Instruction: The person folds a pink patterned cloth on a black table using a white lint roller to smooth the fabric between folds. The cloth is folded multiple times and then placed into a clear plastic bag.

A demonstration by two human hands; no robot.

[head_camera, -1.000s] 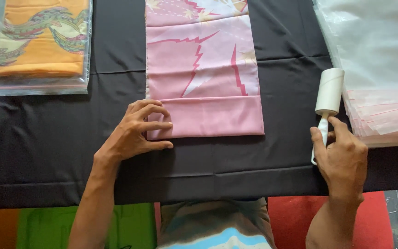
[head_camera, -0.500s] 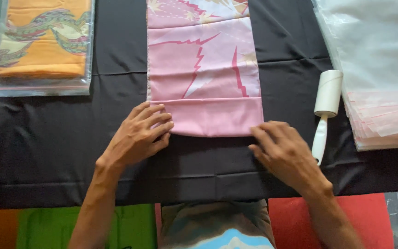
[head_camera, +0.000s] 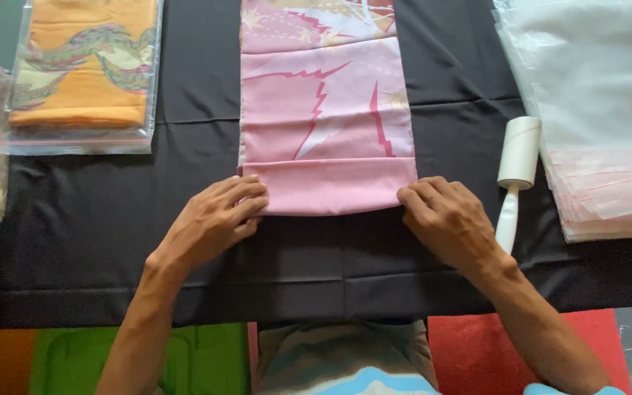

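Pink cloth strip (head_camera: 327, 124) at frame centre, long axis running top to bottom, folded near end pinched at its corners by left hand (head_camera: 213, 219) and right hand (head_camera: 448, 219), seemingly loosely.

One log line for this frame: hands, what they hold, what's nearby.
left hand: on near-left corner of pink cloth | right hand: on near-right corner | lint roller: lying right, untouched | black cover: underneath

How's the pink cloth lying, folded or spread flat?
Partly folded: the pink cloth has its near end turned up into a band, with the left hand and right hand at that band's corners.
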